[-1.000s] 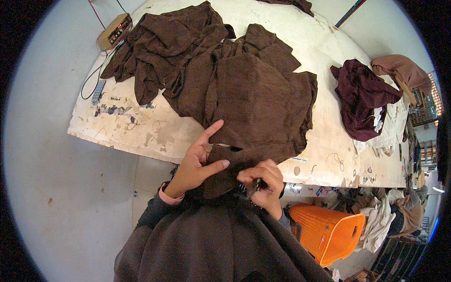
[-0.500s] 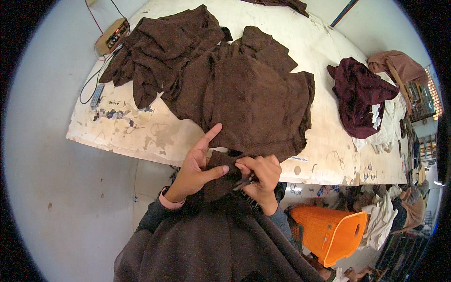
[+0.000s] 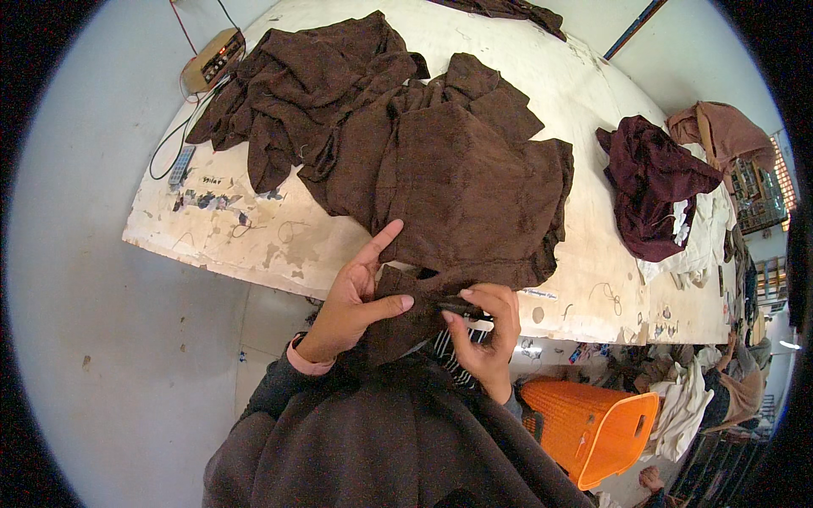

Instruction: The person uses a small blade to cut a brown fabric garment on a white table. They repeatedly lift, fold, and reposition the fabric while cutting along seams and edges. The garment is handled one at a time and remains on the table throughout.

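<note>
With thumb and forefinger spread, the left hand (image 3: 345, 306) steadies brown cloth (image 3: 474, 186) while the right hand (image 3: 493, 339) pinches a dark tool (image 3: 464, 310) beside that thumb, close work seemingly demanding taut fabric next.

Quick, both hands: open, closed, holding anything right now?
Left hand: thumb and forefinger spread, touching brown cloth; other fingers hidden, so grip cannot be told.
Right hand: closed on a small dark object, kind unclear.

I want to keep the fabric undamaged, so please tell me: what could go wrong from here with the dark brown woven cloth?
The small dark object in the right hand, too unclear to name, is close to the cloth; if sharp, it might nick it.
The cloth's near end reaches past the pale stained table's edge, so it could slip if the left hand lifts.
</note>
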`<state>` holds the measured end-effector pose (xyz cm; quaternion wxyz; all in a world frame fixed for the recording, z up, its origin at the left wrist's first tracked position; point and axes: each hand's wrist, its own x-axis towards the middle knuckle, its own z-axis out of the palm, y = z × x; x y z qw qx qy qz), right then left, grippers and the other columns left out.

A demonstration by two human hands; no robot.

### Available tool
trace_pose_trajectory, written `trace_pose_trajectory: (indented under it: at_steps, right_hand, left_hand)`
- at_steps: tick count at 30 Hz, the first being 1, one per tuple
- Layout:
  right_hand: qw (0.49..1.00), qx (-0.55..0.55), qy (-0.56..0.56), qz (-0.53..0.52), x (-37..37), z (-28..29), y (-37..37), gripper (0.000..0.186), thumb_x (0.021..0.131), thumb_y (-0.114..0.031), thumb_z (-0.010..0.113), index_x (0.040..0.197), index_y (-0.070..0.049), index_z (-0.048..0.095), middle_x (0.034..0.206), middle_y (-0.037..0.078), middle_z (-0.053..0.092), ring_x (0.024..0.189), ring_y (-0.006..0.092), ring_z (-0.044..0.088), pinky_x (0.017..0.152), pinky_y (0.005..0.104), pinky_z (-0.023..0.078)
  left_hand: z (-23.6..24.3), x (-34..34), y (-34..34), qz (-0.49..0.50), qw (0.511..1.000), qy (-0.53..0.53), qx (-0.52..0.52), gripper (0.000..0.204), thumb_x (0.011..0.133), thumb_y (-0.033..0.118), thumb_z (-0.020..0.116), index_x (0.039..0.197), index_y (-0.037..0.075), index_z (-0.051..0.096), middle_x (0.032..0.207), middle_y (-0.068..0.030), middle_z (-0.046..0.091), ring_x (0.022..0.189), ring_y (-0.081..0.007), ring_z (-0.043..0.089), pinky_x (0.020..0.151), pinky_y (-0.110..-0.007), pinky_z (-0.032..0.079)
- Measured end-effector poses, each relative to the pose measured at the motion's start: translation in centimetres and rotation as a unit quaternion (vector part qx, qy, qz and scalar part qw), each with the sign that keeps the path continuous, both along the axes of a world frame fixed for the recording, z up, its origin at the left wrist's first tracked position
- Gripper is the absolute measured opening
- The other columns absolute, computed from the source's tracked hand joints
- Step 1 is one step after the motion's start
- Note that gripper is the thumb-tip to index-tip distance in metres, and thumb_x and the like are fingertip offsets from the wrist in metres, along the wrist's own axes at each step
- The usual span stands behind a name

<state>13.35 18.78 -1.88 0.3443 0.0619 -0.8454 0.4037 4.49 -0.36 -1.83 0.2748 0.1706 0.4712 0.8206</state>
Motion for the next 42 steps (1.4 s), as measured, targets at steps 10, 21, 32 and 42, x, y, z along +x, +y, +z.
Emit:
trace_pose_trajectory:
  at_steps: [10, 21, 32, 42]
  right_hand:
    - [0.991, 0.129, 0.024, -0.003, -0.9, 0.3, 0.8, 0.035, 0.075, -0.012, 0.082, 0.109, -0.011, 0.072, 0.097, 0.003, 0.071, 0.078, 0.0214, 0.063, 0.074, 0.0360, 0.040]
    - [0.990, 0.134, 0.031, -0.019, -0.6, -0.1, 0.4, 0.035, 0.074, -0.013, 0.083, 0.108, -0.012, 0.073, 0.098, 0.001, 0.072, 0.077, 0.0207, 0.062, 0.075, 0.0356, 0.040]
    - [0.992, 0.126, 0.027, -0.013, -0.6, -0.1, 0.1, 0.035, 0.074, -0.012, 0.083, 0.108, -0.012, 0.073, 0.097, 0.002, 0.072, 0.078, 0.0213, 0.063, 0.075, 0.0360, 0.041]
    - [0.992, 0.125, 0.036, -0.005, -0.7, -0.4, 0.4, 0.037, 0.074, -0.012, 0.082, 0.109, -0.012, 0.073, 0.097, 0.002, 0.071, 0.079, 0.0221, 0.062, 0.077, 0.0369, 0.040]
  left_hand:
    - [0.2, 0.2, 0.3, 0.001, 1.000, -0.020, 0.018, 0.093, 0.086, -0.013, 0.068, 0.162, 0.003, 0.016, 0.142, -0.0118, 0.053, 0.126, -0.0176, 0.056, 0.108, -0.030, 0.043]
    - [0.4, 0.8, 0.5, 0.016, 1.000, -0.013, -0.003, 0.092, 0.087, -0.013, 0.067, 0.162, 0.004, 0.016, 0.140, -0.0113, 0.054, 0.120, -0.0163, 0.058, 0.104, -0.030, 0.045]
    - [0.2, 1.0, 0.4, 0.012, 1.000, -0.008, -0.001, 0.093, 0.087, -0.011, 0.068, 0.162, 0.003, 0.014, 0.139, -0.0108, 0.052, 0.121, -0.0168, 0.056, 0.104, -0.029, 0.045]
    - [0.7, 1.1, 0.3, 0.022, 1.000, 0.001, -0.018, 0.095, 0.083, -0.009, 0.071, 0.161, 0.000, 0.018, 0.150, -0.0114, 0.043, 0.130, -0.0194, 0.049, 0.111, -0.031, 0.038]
